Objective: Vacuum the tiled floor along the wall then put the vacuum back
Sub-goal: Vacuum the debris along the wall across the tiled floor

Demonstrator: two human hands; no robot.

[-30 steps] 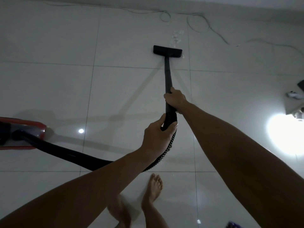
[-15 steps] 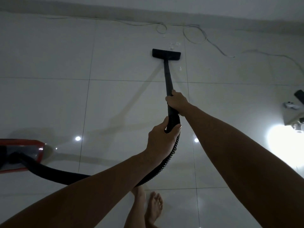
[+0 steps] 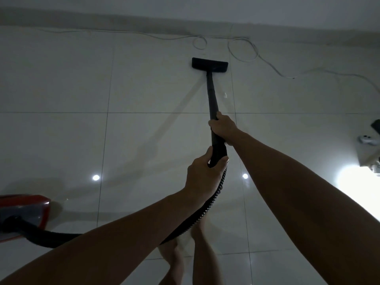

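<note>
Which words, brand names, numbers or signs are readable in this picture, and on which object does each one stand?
None can be read.
Red vacuum body: no label shows on the visible part; dim light.
Black wand and floor nozzle: plain, no print.
Small white object at the right edge: too blurred to tell.

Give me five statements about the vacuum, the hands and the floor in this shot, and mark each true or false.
1. Both hands grip the vacuum wand. True: the right hand holds it higher up, the left hand at the hose end.
2. The floor nozzle is lifted off the tiles. False: it rests on the tiled floor near the wall.
3. The red vacuum body sits at the left edge. True.
4. The white cable is wrapped around the wand. False: it lies loose on the floor by the wall.
5. The person wears shoes. False: a bare foot shows.
</note>
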